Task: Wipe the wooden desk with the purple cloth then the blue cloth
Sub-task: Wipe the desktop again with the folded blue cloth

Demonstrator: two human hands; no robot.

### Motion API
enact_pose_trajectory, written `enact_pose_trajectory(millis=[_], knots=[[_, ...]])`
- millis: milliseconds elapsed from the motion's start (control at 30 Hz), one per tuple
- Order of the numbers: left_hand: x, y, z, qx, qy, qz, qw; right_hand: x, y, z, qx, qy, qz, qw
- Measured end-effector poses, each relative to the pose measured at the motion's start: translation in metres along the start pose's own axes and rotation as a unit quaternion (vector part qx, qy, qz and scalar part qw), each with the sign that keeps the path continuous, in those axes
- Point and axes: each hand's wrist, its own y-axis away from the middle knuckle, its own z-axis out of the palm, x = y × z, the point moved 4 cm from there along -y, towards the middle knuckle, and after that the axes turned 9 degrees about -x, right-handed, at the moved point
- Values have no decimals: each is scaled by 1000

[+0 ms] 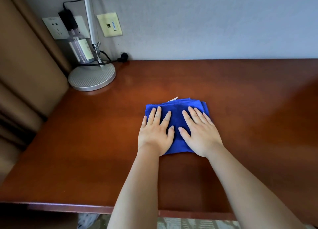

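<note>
Head view, left hand (155,130) and right hand (200,132) flat, fingers straight, pressing blue cloth (177,115) on wooden desk (86,142)

A pale grey-blue wall (206,22) is seen behind a reddish-brown wooden surface. At the left, a brown padded panel (25,65) runs down the side. Two wall plates are fixed to the wall: a white power socket (53,28) with a black adapter (68,20) plugged in, and a cream data socket (109,24). A silver lamp base (92,75) stands in the back left corner, with a clear bottle (80,46) behind it. Patterned flooring (189,223) shows at the bottom edge. Soft, even light falls across the room.
</note>
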Motion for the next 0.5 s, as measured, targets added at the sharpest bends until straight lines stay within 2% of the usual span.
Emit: enact_pose_trajectory(millis=[500], knots=[[11, 95, 28, -2, -2, 31, 1000, -24, 103, 23, -16, -9, 21, 1000]])
